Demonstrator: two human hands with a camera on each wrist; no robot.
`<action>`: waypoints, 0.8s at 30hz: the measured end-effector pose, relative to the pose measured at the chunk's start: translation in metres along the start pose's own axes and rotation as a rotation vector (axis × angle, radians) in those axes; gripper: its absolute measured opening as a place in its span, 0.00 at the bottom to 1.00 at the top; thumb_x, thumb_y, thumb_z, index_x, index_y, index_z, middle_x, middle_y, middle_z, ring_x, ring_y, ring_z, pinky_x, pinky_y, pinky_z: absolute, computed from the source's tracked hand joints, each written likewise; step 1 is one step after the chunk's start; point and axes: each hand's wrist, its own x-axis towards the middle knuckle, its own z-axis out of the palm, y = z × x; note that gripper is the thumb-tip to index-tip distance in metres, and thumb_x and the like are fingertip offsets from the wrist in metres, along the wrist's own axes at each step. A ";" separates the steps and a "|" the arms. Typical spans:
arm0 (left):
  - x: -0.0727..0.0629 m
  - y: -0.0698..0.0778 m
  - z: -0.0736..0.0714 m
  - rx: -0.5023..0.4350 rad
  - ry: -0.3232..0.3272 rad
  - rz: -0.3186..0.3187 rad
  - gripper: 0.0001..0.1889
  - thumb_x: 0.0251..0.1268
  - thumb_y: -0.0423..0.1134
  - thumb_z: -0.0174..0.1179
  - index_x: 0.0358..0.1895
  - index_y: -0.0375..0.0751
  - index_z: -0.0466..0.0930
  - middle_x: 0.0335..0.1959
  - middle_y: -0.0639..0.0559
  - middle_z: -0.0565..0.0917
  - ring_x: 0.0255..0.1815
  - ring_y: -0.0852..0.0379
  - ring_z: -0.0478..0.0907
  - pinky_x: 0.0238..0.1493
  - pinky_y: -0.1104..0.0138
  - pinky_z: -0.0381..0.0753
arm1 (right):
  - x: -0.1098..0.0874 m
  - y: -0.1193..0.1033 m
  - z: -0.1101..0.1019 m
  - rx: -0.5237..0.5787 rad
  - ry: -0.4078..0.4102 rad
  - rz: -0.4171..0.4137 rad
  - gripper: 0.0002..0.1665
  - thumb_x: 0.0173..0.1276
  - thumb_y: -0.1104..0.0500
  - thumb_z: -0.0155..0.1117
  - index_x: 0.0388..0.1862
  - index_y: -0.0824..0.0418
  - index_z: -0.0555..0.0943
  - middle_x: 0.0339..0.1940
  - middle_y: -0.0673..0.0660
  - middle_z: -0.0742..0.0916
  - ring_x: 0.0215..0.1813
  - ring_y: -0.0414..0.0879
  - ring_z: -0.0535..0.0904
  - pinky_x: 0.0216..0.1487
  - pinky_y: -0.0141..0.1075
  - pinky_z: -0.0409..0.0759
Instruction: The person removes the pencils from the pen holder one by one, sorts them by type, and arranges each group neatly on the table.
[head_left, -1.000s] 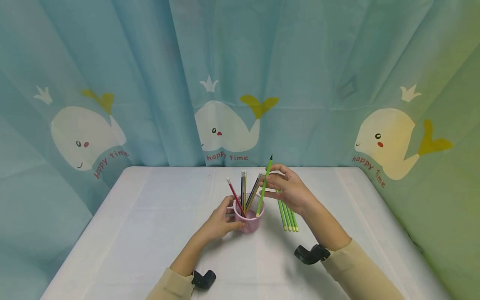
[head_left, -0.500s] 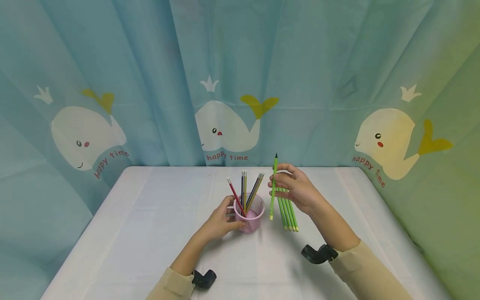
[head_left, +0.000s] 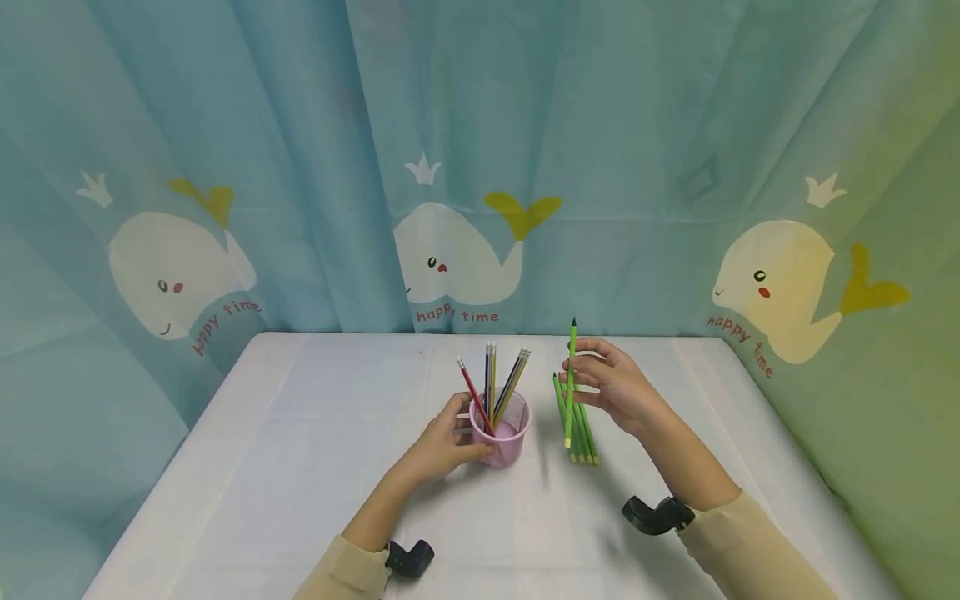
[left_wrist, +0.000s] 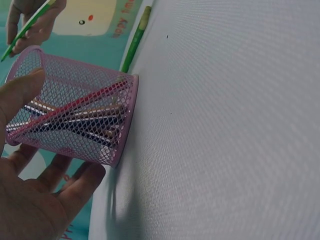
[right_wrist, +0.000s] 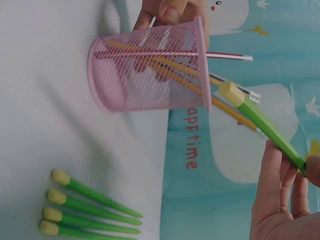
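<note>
A pink mesh pencil cup (head_left: 507, 454) stands upright on the table, and my left hand (head_left: 441, 446) grips its left side, thumb in front and fingers behind. Inside lean a red pencil (head_left: 471, 385) and several dark and gold pencils (head_left: 512, 383), eraser ends up. My right hand (head_left: 617, 388) pinches a green pencil (right_wrist: 272, 130) between thumb and fingers, nearly upright with its dark point up and pale yellow end down. It is right of the cup, in front of several other green pencils (head_left: 586, 433) lying side by side on the table.
The white-covered table (head_left: 315, 467) ends at a blue-green curtain (head_left: 622, 167) printed with whales behind it. Black wrist-worn devices, such as the one on the right wrist (head_left: 658, 515), sit near both cuffs.
My right hand has carried the green pencil from inside the cup's rim out to the right, towards the lying green pencils. My left hand keeps its hold on the cup.
</note>
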 end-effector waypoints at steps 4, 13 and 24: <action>0.000 0.000 0.000 0.005 0.000 -0.003 0.40 0.56 0.34 0.73 0.70 0.39 0.60 0.68 0.36 0.70 0.66 0.35 0.73 0.65 0.48 0.77 | -0.001 0.004 -0.007 0.012 0.014 0.003 0.13 0.75 0.61 0.58 0.56 0.56 0.70 0.40 0.51 0.84 0.41 0.42 0.86 0.43 0.37 0.89; 0.000 0.000 0.000 0.007 -0.001 -0.009 0.41 0.55 0.35 0.74 0.71 0.41 0.59 0.68 0.37 0.69 0.66 0.35 0.72 0.64 0.49 0.78 | -0.002 0.010 -0.016 -0.007 0.022 0.016 0.16 0.75 0.61 0.58 0.58 0.59 0.67 0.42 0.53 0.83 0.42 0.43 0.86 0.46 0.40 0.88; 0.001 -0.001 0.000 0.001 -0.006 -0.015 0.42 0.56 0.35 0.74 0.71 0.41 0.59 0.67 0.37 0.69 0.66 0.35 0.73 0.63 0.50 0.79 | -0.003 0.022 -0.029 -0.056 0.054 0.033 0.18 0.75 0.60 0.58 0.59 0.60 0.67 0.44 0.53 0.82 0.43 0.44 0.87 0.45 0.39 0.89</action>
